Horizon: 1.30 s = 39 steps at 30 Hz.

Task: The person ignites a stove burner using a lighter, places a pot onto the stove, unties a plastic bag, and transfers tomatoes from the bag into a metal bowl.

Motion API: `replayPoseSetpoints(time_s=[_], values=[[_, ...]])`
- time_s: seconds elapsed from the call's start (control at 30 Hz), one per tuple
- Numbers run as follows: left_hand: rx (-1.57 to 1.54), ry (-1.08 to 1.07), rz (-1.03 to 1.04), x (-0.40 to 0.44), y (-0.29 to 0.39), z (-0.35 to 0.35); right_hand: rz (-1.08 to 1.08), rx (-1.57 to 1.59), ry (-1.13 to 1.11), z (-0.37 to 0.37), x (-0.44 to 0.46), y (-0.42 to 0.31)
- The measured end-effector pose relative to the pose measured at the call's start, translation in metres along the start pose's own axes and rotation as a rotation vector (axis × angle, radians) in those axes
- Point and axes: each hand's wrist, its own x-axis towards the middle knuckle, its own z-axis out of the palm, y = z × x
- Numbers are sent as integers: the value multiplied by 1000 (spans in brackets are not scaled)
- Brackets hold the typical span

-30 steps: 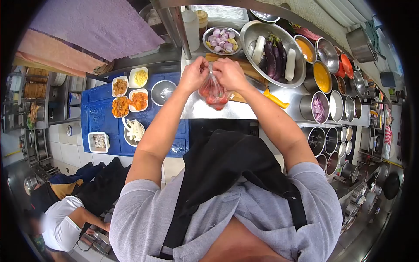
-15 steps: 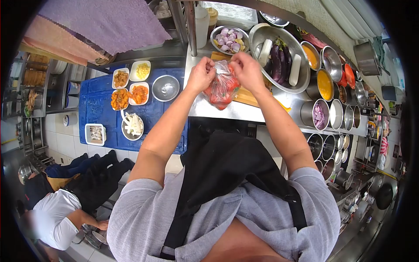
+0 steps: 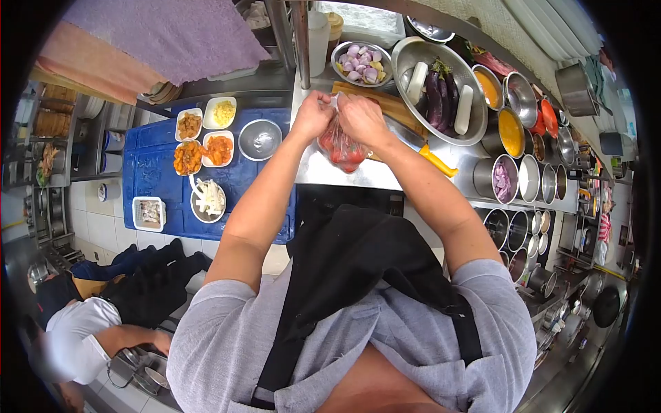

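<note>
A clear plastic bag [image 3: 342, 150] with red pieces inside hangs over the steel counter [image 3: 313, 171], gathered at its top. My left hand [image 3: 315, 115] has its fingers closed on the left side of the bag's neck. On the right side of that neck, my right hand [image 3: 361, 118] is closed too, its fingertips partly hidden. Behind the hands lies a wooden cutting board [image 3: 396, 110]. A yellow pepper-like piece [image 3: 438, 162] rests to the right, beneath a large colander [image 3: 405, 56] of eggplants [image 3: 438, 100] and white radish-like vegetables.
A bowl of peeled onions [image 3: 359, 65] stands behind the board. Pots, one with chopped onion [image 3: 501, 180], line the right. On the left blue surface [image 3: 155, 172] are small food dishes and an empty metal bowl [image 3: 259, 140]. A person [image 3: 82, 330] works at lower left.
My hands have come closer together, the right one moving left, and the bag's neck is now bunched between them. The bag looks narrower. The other person's arm has shifted slightly.
</note>
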Motion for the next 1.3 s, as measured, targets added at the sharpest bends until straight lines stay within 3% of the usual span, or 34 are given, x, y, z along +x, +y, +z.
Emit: replayPoseSetpoints(time_s=[0.13, 0.2, 0.3, 0.37, 0.5, 0.6, 0.67, 0.73, 0.8, 0.9, 0.97, 1.1, 1.17, 1.3], values=[[218, 74, 147, -9, 26, -4, -93, 14, -83, -1, 6, 13], [306, 97, 336, -6, 21, -2, -121, 33, -121, 1, 5, 23], [266, 109, 325, -5, 12, 3, -238, 285, -16, 3, -4, 37], [220, 172, 326, -5, 9, 9, -62, 539, -58, 2, -12, 38], [251, 225, 491, -12, 21, -5, 69, 611, -54, -6, -16, 35], [323, 51, 545, -21, 28, -9, 98, 597, -51, -2, -15, 33], [331, 58, 558, -17, 23, -5, 5, 470, 57, -2, -12, 30], [411, 42, 417, -13, 22, 3, -24, 343, 61, -2, -13, 28], [435, 50, 442, -14, 24, 9, -49, 217, 58, -10, -12, 19], [547, 77, 524, -11, 26, 8, 20, 70, -116, -25, -5, 14], [578, 25, 462, -8, 27, -2, -86, 148, -35, -24, -3, 20], [435, 104, 385, -10, 13, 9, -199, 413, -88, -7, -15, 53], [377, 164, 391, -15, 13, 21, 22, 711, -35, -1, -23, 55], [287, 245, 427, -27, 18, 26, 56, 661, -33, -7, -19, 43]])
